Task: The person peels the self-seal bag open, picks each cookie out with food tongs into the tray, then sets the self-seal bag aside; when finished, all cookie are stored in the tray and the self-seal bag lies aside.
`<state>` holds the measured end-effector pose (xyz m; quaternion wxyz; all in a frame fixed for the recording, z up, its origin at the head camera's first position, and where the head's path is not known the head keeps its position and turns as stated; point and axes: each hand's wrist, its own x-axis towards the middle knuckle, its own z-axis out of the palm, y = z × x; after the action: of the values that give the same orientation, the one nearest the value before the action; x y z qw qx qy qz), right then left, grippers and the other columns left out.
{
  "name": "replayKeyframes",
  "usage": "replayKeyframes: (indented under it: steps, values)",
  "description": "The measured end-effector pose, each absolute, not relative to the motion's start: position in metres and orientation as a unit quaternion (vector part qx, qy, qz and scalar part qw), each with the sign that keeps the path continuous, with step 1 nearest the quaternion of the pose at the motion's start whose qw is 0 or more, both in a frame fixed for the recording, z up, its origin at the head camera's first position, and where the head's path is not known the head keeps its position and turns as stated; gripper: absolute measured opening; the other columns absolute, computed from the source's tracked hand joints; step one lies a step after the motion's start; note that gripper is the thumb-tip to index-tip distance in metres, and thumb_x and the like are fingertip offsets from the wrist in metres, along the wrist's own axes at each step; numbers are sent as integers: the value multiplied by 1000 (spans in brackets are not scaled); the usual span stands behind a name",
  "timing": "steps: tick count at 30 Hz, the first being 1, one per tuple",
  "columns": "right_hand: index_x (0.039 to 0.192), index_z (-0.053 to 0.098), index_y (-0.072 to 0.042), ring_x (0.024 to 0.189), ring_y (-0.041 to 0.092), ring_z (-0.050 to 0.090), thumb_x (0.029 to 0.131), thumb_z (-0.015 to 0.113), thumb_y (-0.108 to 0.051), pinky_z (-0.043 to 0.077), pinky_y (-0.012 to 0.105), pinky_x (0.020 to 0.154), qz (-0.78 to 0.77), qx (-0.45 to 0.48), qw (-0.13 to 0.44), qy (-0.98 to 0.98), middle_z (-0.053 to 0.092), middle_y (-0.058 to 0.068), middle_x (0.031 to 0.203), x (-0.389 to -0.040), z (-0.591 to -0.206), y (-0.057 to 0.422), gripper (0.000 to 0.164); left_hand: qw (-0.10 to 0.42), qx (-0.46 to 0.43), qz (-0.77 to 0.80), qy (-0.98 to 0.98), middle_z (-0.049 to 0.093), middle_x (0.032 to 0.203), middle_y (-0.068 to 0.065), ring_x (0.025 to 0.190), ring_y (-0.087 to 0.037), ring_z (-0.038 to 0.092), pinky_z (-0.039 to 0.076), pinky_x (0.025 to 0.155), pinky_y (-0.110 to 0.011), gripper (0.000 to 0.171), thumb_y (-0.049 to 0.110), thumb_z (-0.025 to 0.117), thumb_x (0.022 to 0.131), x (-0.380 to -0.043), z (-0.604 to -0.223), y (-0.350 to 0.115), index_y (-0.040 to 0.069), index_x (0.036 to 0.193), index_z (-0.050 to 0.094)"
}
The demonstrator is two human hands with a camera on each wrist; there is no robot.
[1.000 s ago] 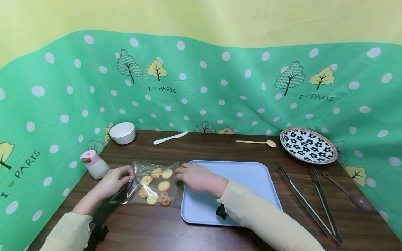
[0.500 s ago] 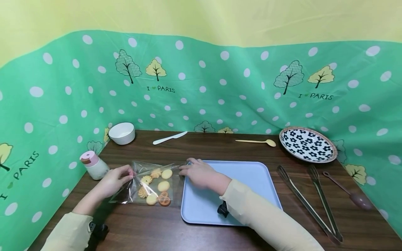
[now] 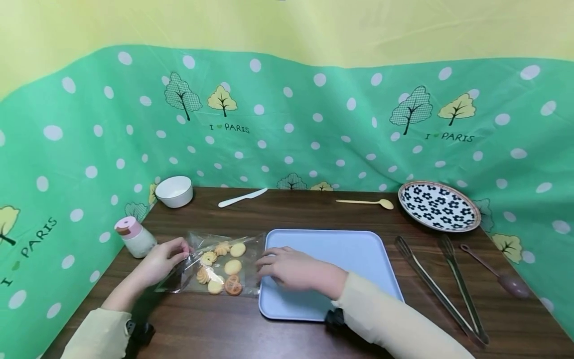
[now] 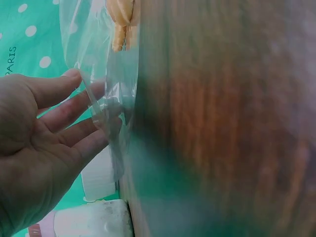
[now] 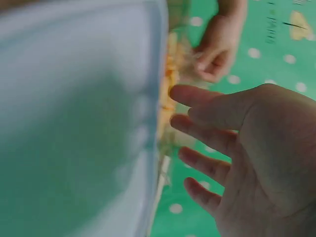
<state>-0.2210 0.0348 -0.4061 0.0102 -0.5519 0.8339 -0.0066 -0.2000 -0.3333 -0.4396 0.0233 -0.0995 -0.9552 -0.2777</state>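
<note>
A clear plastic bag (image 3: 202, 289) of cookies lies on the dark wooden table, left of a light blue tray (image 3: 332, 244). Several cookies (image 3: 233, 267) show through it, some round and pale, some swirled, one pretzel-like. My left hand (image 3: 162, 262) pinches the bag's left end. In the left wrist view, the thumb is on the near side of the film (image 4: 101, 106), with fingers behind it. My right hand (image 3: 291, 269) hovers over the tray's left edge beside the bag's right end. Its fingers (image 5: 205, 128) are spread and grip nothing; whether they touch the bag, I cannot tell.
Behind my left hand stand a pink-capped jar (image 3: 136, 238) and a white bowl (image 3: 175, 192). A white knife (image 3: 242, 198) and yellow spoon (image 3: 365, 202) lie at the back. Rightward are a flower-patterned plate (image 3: 439, 207), metal tongs (image 3: 441, 294) and a brown spoon-like utensil (image 3: 498, 274).
My right hand has come off the bag's upper right edge and moved toward me and slightly right. The bag's right end now lies spread out. My left hand keeps its hold.
</note>
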Motion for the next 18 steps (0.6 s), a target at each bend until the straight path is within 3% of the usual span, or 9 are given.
replayKeyframes:
  steps: [4,11,14,18]
  values:
    - [123,60,-21,125,23,48,90,60,-14,39,41,102,-99,-487,-35,867,55,3,134,-208,-395,91,34,26,-105,-278,-954,67,93,3,82,-13,58,45,69,-29,13,9,63,90,-197,-442,-331,19,85,55]
    - [130,53,-10,120,34,50,81,71,-11,41,54,94,-177,-323,-95,925,52,12,133,-184,-393,215,52,30,-97,-261,-960,60,81,3,71,-12,51,40,59,-25,14,9,64,89,-192,-442,-329,19,86,55]
    - [131,51,-6,118,41,47,83,72,-17,38,60,90,-178,-245,-84,949,49,18,133,-177,-397,266,54,28,-97,-263,-959,58,79,3,71,-12,50,40,59,-25,14,9,64,89,-191,-441,-328,19,86,54]
    - [135,40,6,113,56,40,88,64,-44,34,65,86,-146,-120,-33,981,42,34,131,-175,-407,320,72,33,-114,-263,-957,65,90,3,80,-12,56,43,64,-26,11,11,64,89,-189,-440,-329,16,86,55]
